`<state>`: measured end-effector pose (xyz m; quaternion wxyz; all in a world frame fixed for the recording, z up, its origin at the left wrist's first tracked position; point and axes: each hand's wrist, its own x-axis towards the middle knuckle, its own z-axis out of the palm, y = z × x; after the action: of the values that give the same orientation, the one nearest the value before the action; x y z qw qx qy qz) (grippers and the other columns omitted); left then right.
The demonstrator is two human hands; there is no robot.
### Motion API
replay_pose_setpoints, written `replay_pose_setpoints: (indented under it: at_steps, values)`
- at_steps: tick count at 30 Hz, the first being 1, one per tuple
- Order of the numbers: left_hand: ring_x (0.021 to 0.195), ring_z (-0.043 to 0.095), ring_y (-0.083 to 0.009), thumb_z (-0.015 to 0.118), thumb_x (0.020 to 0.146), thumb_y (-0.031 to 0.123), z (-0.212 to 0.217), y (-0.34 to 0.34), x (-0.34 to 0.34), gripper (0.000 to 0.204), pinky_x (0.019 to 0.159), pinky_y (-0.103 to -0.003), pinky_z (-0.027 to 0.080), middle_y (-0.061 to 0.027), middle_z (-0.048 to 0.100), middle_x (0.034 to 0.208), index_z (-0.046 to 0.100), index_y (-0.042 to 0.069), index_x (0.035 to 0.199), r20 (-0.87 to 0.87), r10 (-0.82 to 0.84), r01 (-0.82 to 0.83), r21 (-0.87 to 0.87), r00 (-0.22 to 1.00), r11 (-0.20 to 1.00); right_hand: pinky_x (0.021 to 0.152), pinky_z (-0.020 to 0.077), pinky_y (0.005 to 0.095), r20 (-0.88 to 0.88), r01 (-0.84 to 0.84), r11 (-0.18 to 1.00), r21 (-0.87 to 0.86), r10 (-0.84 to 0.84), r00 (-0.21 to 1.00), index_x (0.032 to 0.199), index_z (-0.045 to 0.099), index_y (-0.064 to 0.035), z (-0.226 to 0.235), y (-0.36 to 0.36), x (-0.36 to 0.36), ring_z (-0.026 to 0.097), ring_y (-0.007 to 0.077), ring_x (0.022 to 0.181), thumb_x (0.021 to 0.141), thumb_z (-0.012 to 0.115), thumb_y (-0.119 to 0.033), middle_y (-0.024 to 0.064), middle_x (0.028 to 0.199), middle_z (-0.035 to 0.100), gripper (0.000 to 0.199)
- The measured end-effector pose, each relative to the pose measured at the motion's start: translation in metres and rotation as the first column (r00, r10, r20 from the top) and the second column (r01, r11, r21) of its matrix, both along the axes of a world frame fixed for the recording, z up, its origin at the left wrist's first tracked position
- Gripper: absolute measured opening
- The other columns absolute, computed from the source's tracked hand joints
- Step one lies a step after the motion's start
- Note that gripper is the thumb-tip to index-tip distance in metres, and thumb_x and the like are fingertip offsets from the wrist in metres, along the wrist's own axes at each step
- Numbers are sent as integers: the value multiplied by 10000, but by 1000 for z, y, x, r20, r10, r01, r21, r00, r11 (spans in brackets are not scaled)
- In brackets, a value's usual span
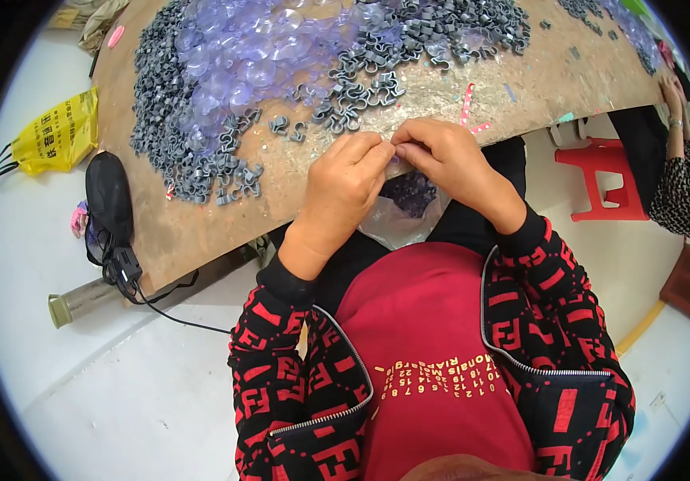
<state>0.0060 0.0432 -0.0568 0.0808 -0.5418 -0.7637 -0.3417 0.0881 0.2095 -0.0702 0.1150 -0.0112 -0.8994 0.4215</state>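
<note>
Grey plastic clips (200, 152) and clear suction cups (256, 56) lie heaped across the brown tabletop (200, 224), within easy reach. At its near edge, left hand (343, 188) and right hand (449, 160) meet, fingers (377, 152) pinched narrowly on a tiny piece, mostly hidden between the fingertips, above a plastic bag (397, 216) on the lap.

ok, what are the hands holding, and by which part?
Left hand and right hand pinch something tiny between fingertips; too hidden to identify it or the gripped part.
</note>
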Motion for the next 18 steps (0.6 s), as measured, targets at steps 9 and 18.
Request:
replay_pose_setpoints:
  at_steps: [9,18]
  values:
    - [669,599,-170,654,741,-4,-11,-6,5,189,608,-270,493,-71,602,820,601,32,918,468,143,-169,14,872,986,616,465,322,59,24,996,-81,-19,998,926,615,-23,2,-4,-10,595,231,679,812,610,-104,111,762,610,140]
    - [715,543,-25,646,810,-13,4,0,14,192,612,-164,450,-13,572,883,548,-17,974,954,-26,-440,162,299,883,662,430,351,-326,81,981,176,-20,945,908,603,-63,1,-21,2,560,268,753,692,722,-70,86,871,598,247]
